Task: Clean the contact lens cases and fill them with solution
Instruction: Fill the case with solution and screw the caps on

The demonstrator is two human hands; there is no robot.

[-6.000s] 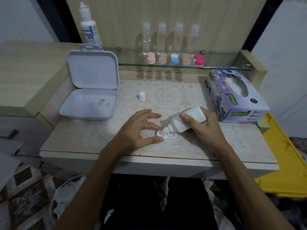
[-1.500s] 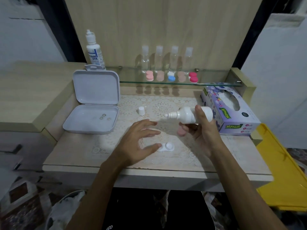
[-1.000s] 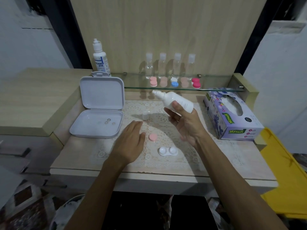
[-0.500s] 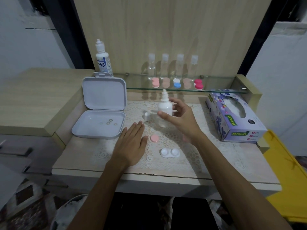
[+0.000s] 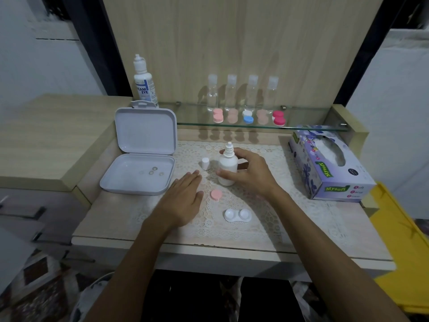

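White bottle (image 5: 228,166) upright, right hand (image 5: 251,175) around it.

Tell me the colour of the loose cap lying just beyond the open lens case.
Pink. The loose cap shows best in the head view, beside the left hand.
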